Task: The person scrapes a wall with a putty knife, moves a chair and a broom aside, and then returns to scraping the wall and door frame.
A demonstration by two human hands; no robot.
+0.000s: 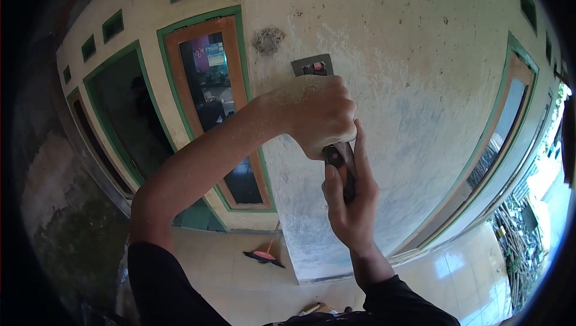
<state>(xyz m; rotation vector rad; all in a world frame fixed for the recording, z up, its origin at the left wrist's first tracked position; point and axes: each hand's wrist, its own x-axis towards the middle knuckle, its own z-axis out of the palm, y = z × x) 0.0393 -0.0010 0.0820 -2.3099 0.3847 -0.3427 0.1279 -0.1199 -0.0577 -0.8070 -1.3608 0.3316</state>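
A scraper with a flat dark blade lies against the worn, peeling wall. My left hand is closed in a fist around its upper part, just below the blade, and pale flecks dot the back of the hand and forearm. Lower down, my right hand grips the dark and orange handle end, with one finger stretched up along it. Most of the handle's middle is hidden by my left hand. Patches of bare and stained paint surround the blade.
Left of the wall corner stands a wood-framed window with green trim, beside an open doorway. A broom with a red head lies on the tiled floor. Another window is at right, near piled sticks.
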